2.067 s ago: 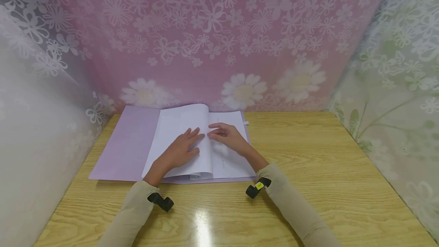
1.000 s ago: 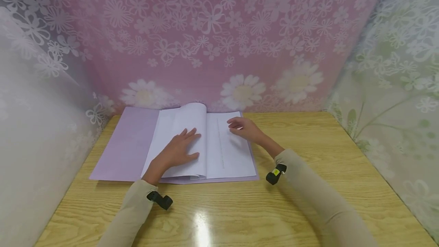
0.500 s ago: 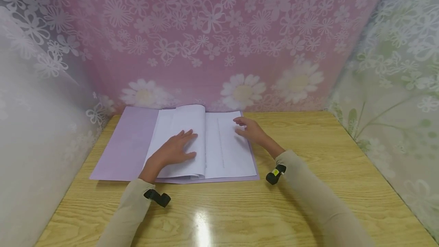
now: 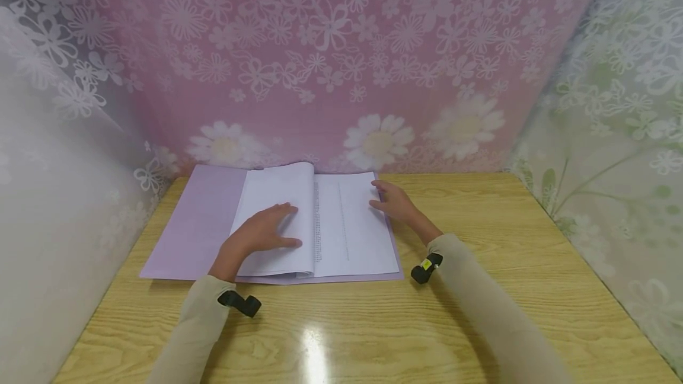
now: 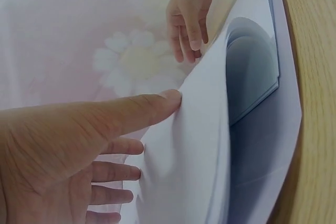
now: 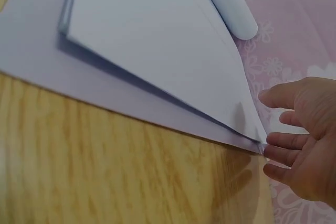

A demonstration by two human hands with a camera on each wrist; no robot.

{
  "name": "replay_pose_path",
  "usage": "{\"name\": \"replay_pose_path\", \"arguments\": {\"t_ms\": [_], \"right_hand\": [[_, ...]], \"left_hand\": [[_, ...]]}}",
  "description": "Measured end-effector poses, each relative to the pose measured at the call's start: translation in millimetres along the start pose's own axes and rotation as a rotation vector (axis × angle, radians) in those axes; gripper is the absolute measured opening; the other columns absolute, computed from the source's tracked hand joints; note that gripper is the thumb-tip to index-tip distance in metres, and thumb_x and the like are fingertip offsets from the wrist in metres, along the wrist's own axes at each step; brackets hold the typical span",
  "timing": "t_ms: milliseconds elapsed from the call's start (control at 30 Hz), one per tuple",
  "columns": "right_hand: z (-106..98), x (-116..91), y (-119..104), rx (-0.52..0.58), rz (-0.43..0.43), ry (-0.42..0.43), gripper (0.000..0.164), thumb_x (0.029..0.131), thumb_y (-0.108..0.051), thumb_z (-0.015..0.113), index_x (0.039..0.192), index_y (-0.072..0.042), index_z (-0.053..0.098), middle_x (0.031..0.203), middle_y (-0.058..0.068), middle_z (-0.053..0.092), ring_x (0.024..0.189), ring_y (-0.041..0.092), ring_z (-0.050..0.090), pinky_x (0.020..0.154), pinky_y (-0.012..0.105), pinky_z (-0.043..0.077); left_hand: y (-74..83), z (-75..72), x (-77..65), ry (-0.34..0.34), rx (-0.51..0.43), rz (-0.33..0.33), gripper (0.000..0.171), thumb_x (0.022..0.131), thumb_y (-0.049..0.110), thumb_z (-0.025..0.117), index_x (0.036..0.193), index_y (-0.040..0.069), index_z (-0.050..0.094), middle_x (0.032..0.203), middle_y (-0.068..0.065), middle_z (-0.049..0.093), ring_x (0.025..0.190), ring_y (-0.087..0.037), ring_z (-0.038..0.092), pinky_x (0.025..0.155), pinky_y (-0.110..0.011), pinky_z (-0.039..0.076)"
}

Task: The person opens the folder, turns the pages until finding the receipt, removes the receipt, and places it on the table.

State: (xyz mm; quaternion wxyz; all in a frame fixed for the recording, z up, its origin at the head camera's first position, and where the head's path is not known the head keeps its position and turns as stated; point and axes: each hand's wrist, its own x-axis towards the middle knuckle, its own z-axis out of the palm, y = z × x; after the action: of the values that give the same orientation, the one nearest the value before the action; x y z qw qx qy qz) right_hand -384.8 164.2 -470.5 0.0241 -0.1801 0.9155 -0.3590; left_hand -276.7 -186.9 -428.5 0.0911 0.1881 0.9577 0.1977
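While one purple folder (image 4: pixel 192 224) lies spread | two hands (image 4: pixel 261 230) (image 4: pixel 396 202) released, fingers extended | left touching pages (image 4: pixel 288 185)

We note a yellow-brown rectangular table with a wood-grain top (image 4: pixel 480 212), glossy enough to return one bright streak of light near the front. Directly on it we find a pale purple rectangular folder (image 4: pixel 194 224), lying open left of centre (its back along the rear edge).
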Motion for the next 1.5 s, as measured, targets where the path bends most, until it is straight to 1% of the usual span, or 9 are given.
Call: {"name": "replay_pose_path", "arguments": {"t_ms": [167, 267, 367, 500, 667, 767, 867, 1200, 1500], "right_hand": [[1, 2, 5, 0.005, 0.021, -0.006, 0.063, 0.098, -0.016, 0.069, 0.152, 0.003, 0.042, 0.155, 0.025, 0.045, 0.145, 0.040, 0.043, 0.123, 0.052, 0.033], [2, 5, 9, -0.003, 0.040, -0.009, 0.064, 0.099, -0.018, 0.067, 0.153, 0.002, 0.040, 0.157, 0.024, 0.043, 0.147, 0.040, 0.040, 0.124, 0.052, 0.031], [3, 7, 12, -0.015, 0.069, -0.011, 0.065, 0.100, -0.020, 0.067, 0.155, 0.000, 0.039, 0.158, 0.022, 0.042, 0.148, 0.039, 0.039, 0.124, 0.051, 0.031], [4, 8, 13, -0.027, 0.085, -0.011, 0.065, 0.100, -0.021, 0.067, 0.155, -0.001, 0.038, 0.159, 0.021, 0.042, 0.149, 0.038, 0.039, 0.124, 0.050, 0.032], [4, 8, 13, -0.017, 0.076, -0.006, 0.065, 0.099, -0.019, 0.067, 0.155, 0.000, 0.039, 0.158, 0.022, 0.043, 0.147, 0.038, 0.042, 0.123, 0.050, 0.033], [5, 8, 13, -0.018, 0.075, -0.008, 0.064, 0.100, -0.020, 0.067, 0.155, 0.000, 0.039, 0.158, 0.021, 0.043, 0.147, 0.038, 0.042, 0.123, 0.050, 0.033], [6, 8, 12, -0.023, 0.073, -0.009, 0.064, 0.100, -0.020, 0.066, 0.155, 0.000, 0.039, 0.159, 0.021, 0.043, 0.148, 0.038, 0.040, 0.123, 0.051, 0.032], [5, 6, 9, 0.010, 0.085, -0.001, 0.063, 0.100, -0.021, 0.066, 0.155, -0.004, 0.040, 0.157, 0.020, 0.045, 0.146, 0.037, 0.043, 0.122, 0.051, 0.035], [1, 6, 7, 0.031, 0.040, 0.021, 0.061, 0.099, -0.018, 0.067, 0.152, 0.000, 0.043, 0.155, 0.022, 0.047, 0.144, 0.039, 0.045, 0.120, 0.052, 0.037]], "left_hand": [[1.4, -4.6, -3.7, 0.009, -0.004, -0.013, 0.088, 0.085, 0.047, 0.080, 0.154, 0.006, 0.043, 0.162, -0.020, 0.037, 0.152, -0.040, 0.033, 0.124, -0.055, 0.029], [0.0, -6.5, -4.8, 0.004, -0.005, -0.025, 0.089, 0.084, 0.046, 0.081, 0.155, 0.006, 0.042, 0.163, -0.021, 0.036, 0.152, -0.041, 0.032, 0.124, -0.056, 0.029], [-2.9, -7.1, -5.1, -0.005, -0.013, -0.018, 0.089, 0.085, 0.044, 0.081, 0.156, 0.008, 0.041, 0.166, -0.020, 0.030, 0.153, -0.043, 0.027, 0.124, -0.058, 0.027], [-3.9, -8.1, -6.4, -0.036, -0.039, 0.021, 0.086, 0.088, 0.039, 0.079, 0.158, 0.010, 0.038, 0.169, -0.018, 0.023, 0.155, -0.046, 0.019, 0.123, -0.062, 0.024], [-3.6, -9.6, -7.2, -0.074, -0.070, 0.027, 0.081, 0.093, 0.037, 0.074, 0.159, 0.009, 0.036, 0.169, -0.018, 0.021, 0.156, -0.046, 0.017, 0.124, -0.062, 0.023], [-4.4, -9.2, -7.3, -0.077, -0.073, 0.014, 0.083, 0.093, 0.042, 0.072, 0.159, 0.009, 0.035, 0.169, -0.018, 0.022, 0.156, -0.045, 0.018, 0.125, -0.060, 0.022], [-5.8, -8.5, -6.8, -0.077, -0.082, 0.003, 0.087, 0.091, 0.046, 0.073, 0.159, 0.008, 0.035, 0.168, -0.020, 0.024, 0.155, -0.044, 0.019, 0.125, -0.059, 0.022], [-8.3, -5.2, -4.7, -0.091, -0.082, -0.014, 0.089, 0.089, 0.045, 0.076, 0.158, 0.006, 0.036, 0.167, -0.021, 0.026, 0.155, -0.041, 0.023, 0.125, -0.056, 0.025], [-9.5, -0.7, -2.6, -0.113, -0.089, -0.041, 0.089, 0.089, 0.044, 0.076, 0.159, 0.008, 0.035, 0.167, -0.020, 0.026, 0.155, -0.039, 0.024, 0.126, -0.054, 0.026]]}}
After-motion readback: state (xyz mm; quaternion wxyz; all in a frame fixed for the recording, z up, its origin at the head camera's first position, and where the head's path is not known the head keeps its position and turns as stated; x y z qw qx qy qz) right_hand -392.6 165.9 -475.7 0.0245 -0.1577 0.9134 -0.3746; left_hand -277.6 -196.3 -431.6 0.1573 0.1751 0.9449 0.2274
